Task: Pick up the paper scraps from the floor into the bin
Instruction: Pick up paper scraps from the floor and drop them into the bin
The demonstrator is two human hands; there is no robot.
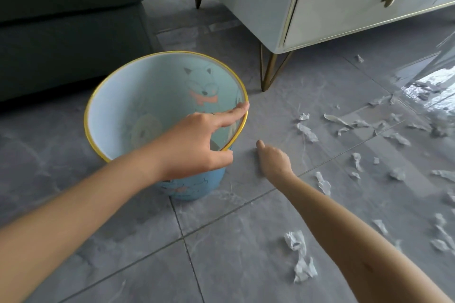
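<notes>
A light-blue bin [115,110] with a yellow rim and a cartoon print stands upright on the grey tile floor, left of centre. My left hand [194,145] grips its near right rim, with the index finger along the rim and the thumb outside. My right hand [273,157] hangs low over the floor just right of the bin, fingers loosely bent downward, with no scrap seen in it. Several torn paper scraps litter the floor to the right. The nearest are a scrap [306,131] beyond my right hand, a scrap [323,183] beside my forearm and a large crumpled scrap [299,256].
A white cabinet [344,7] on gold hairpin legs [269,69] stands behind the scraps. A dark sofa [61,32] fills the back left, close behind the bin. Glare from a window lies on the tiles at the far right.
</notes>
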